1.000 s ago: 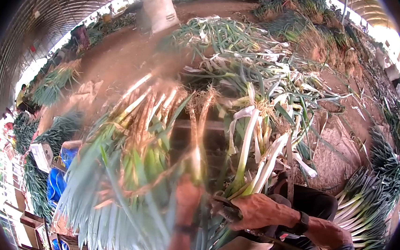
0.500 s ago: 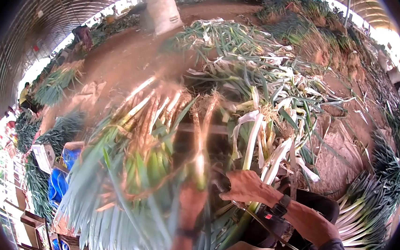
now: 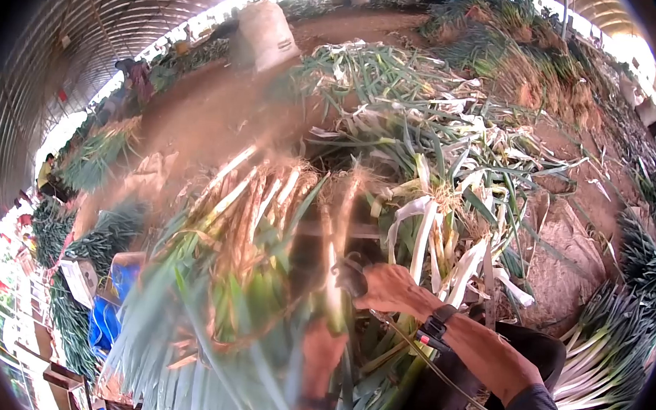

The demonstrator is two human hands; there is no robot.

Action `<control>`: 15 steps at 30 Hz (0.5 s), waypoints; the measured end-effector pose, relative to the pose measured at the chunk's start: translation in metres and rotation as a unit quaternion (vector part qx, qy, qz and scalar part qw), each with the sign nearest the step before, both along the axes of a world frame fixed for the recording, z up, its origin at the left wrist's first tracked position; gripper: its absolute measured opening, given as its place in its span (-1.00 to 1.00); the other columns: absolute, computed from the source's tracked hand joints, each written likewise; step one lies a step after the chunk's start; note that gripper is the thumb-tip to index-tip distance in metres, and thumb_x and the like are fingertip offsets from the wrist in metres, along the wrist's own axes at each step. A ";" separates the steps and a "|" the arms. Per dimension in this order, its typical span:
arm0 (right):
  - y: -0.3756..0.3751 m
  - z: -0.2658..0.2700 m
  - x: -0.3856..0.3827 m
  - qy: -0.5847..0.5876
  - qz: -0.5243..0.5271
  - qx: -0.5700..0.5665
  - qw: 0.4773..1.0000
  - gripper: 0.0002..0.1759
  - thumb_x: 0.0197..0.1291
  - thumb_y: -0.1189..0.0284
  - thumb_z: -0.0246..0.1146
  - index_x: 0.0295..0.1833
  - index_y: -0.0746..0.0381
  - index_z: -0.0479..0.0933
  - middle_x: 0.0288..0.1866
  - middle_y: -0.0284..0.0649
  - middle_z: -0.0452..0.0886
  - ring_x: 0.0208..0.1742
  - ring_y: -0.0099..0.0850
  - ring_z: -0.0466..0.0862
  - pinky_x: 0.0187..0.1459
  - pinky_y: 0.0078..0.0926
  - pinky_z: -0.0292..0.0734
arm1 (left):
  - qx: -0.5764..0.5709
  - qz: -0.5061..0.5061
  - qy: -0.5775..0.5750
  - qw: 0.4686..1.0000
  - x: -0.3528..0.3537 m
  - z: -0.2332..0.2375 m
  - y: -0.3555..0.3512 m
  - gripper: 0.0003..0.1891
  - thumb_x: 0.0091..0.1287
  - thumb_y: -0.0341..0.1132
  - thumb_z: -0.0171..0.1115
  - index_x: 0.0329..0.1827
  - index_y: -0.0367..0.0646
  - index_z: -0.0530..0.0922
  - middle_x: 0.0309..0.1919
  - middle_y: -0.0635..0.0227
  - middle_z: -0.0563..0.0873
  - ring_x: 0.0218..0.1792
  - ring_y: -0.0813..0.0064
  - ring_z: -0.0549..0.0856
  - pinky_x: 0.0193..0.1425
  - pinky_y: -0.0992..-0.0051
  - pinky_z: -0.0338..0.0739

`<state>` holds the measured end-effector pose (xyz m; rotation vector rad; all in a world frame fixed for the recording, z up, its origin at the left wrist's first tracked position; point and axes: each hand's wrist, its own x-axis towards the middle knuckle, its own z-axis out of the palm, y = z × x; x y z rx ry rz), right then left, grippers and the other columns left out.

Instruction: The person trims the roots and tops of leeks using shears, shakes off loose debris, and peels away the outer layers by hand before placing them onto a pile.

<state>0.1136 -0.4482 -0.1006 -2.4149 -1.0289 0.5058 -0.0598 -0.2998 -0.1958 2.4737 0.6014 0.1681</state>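
Down at 6 o'clock, the left hand [image 3: 323,346] is blurring, but its fingers appear to be closing firmly round the green part of a few leek stalks [image 3: 333,263]. The stalks are rising from that fist towards 12 o'clock, their shaggy roots pointing away from the body. They are probably feeling light, with stiff white shanks and floppier leaves; the skins may be proving slippery and easily torn, so the firm neck above the leaf fan is offering the surest hold. At 1 o'clock from that fist, the right hand [image 3: 391,288] is reaching in with half-curled fingers, bringing a dark piece [image 3: 351,275] beside the shanks (whether a covering or a tool, I cannot tell). How tightly those fingers are gripping it is not showing. A thin cord [image 3: 438,368] is trailing below the right forearm. At 11 o'clock, a thick row of leeks [image 3: 254,215] is lying roots outward. Beyond, at 1 o'clock, loose leaves [image 3: 426,132] are heaping up, while a pale sack [image 3: 266,34] is standing farther off, between 11 and 12.
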 end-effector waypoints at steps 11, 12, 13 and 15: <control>0.023 -0.001 0.030 0.017 -0.040 -0.015 0.999 -0.59 -0.14 0.22 0.41 -0.28 0.35 0.64 -0.49 -0.11 0.63 -0.52 -0.30 0.63 -0.43 -0.34 0.60 | 0.003 0.004 0.045 0.999 0.000 0.000 0.004 -0.40 0.10 -0.11 0.36 0.16 -0.29 0.54 -0.01 -0.12 0.69 0.04 -0.04 0.66 0.15 0.15 0.54; 0.020 0.001 0.030 0.022 -0.036 -0.001 0.999 -0.59 -0.14 0.23 0.42 -0.27 0.35 0.64 -0.49 -0.11 0.63 -0.52 -0.31 0.63 -0.43 -0.34 0.61 | 0.018 0.002 0.045 0.999 0.001 -0.003 0.006 -0.40 0.13 -0.11 0.35 0.19 -0.29 0.52 -0.02 -0.13 0.71 0.02 -0.01 0.69 0.13 0.19 0.55; 0.014 0.004 0.028 0.027 -0.032 0.012 0.999 -0.59 -0.15 0.23 0.42 -0.27 0.36 0.64 -0.49 -0.12 0.64 -0.52 -0.32 0.63 -0.43 -0.34 0.61 | 0.033 0.001 0.045 0.998 0.000 -0.006 0.008 -0.39 0.16 -0.10 0.35 0.22 -0.30 0.51 -0.04 -0.13 0.73 0.01 0.02 0.72 0.12 0.22 0.57; 0.002 0.017 0.019 0.025 -0.013 0.033 0.999 -0.58 -0.14 0.23 0.42 -0.26 0.36 0.63 -0.48 -0.12 0.64 -0.51 -0.32 0.63 -0.43 -0.34 0.61 | -0.177 0.056 0.007 0.983 0.000 0.006 0.009 -0.42 0.17 -0.16 0.37 0.20 -0.31 0.50 -0.08 -0.07 0.75 -0.07 0.17 0.74 0.00 0.33 0.60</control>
